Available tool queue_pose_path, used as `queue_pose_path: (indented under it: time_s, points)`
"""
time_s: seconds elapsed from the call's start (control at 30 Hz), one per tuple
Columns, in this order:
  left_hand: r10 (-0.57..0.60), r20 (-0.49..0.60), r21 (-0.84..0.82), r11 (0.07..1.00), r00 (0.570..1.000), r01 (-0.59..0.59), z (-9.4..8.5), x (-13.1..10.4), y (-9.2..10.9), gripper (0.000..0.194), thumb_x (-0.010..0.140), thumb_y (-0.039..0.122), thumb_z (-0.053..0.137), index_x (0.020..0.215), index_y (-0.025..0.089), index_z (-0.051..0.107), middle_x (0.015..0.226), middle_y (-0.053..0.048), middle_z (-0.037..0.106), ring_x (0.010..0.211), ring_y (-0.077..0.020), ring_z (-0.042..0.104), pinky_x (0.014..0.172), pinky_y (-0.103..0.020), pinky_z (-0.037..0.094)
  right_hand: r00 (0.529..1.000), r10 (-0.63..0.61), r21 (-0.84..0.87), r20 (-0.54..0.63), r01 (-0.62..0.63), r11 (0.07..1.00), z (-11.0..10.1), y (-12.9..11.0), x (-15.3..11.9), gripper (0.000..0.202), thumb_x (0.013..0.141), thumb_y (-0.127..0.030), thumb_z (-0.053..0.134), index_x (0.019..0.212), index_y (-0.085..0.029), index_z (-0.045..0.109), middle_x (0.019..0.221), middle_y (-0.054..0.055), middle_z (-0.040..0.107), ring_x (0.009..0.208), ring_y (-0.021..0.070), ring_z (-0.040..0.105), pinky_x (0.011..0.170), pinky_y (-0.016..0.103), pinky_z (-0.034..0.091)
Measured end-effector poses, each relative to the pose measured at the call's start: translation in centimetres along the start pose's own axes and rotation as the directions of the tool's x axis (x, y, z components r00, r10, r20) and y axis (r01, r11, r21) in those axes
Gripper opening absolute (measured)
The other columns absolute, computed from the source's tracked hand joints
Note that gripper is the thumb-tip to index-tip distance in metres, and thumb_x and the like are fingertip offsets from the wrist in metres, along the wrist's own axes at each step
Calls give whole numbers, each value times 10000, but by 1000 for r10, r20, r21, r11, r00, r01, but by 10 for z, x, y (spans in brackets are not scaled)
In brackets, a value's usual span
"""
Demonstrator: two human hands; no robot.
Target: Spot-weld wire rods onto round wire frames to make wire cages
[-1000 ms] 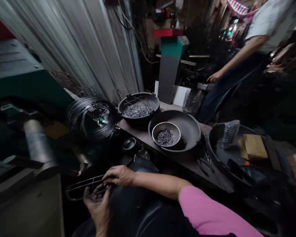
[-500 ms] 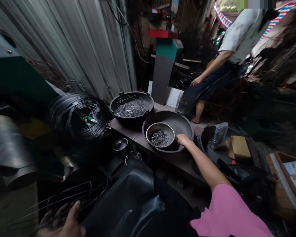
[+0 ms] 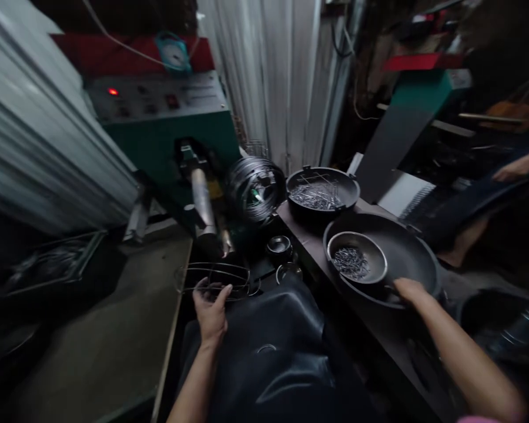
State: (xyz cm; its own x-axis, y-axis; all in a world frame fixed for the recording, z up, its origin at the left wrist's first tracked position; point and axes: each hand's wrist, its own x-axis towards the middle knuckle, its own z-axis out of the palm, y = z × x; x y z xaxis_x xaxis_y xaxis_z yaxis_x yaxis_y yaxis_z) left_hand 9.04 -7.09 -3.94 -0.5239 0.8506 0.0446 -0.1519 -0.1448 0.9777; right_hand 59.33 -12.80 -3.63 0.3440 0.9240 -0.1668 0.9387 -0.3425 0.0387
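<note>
My left hand (image 3: 211,308) is at a round wire frame (image 3: 223,270) over my lap, its fingers curled around the near wires with the thumb raised. My right hand (image 3: 409,290) is closed at the right side of a small metal bowl (image 3: 381,258) of short metal pieces (image 3: 351,262); what its fingers grip is too dark to make out. That bowl rests inside a wide dark pan (image 3: 405,247). Behind it, a second dark pan (image 3: 350,188) contains thin bent wires (image 3: 315,195).
A green machine (image 3: 158,141) with a metal cylinder arm (image 3: 201,202) stands ahead on the left. Beside it lies a wire coil (image 3: 251,188). Small dishes (image 3: 279,244) sit below the bench edge. A person's hand (image 3: 514,168) shows at far right.
The view has swung left, bringing the green machine's panel into sight. My left hand now appears higher in view, at the wire frame. My right hand remains beside the small bowl.
</note>
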Motion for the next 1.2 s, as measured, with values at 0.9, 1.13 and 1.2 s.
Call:
queue_pose_path:
  time_s: [0.9, 1.13, 1.2]
  points:
    - [58, 0, -60, 996, 998, -58, 4, -23, 14, 570, 623, 250, 724, 1107, 218, 425, 856, 2, 509, 766, -116, 537, 712, -259, 446, 759, -504, 906, -412, 402, -134, -57, -367, -60, 227, 649, -355, 718, 792, -197, 637, 780, 7, 610, 755, 163, 568, 736, 299, 459]
    - [-68, 13, -214, 974, 998, 69, 12, -6, -1, 589, 581, 206, 721, 1092, 206, 427, 824, 7, 525, 792, -120, 543, 748, -276, 439, 733, -494, 870, -468, 482, -109, -49, -376, -38, 220, 678, -357, 695, 806, -189, 631, 765, 10, 630, 730, 165, 586, 708, 289, 463]
    - [-80, 27, -226, 971, 996, 84, 16, 0, -6, 587, 575, 198, 713, 1088, 202, 427, 822, 8, 528, 781, -117, 542, 746, -273, 435, 725, -486, 850, -489, 521, -79, -45, -378, -29, 225, 685, -367, 688, 806, -188, 626, 768, 17, 632, 733, 171, 587, 710, 296, 466]
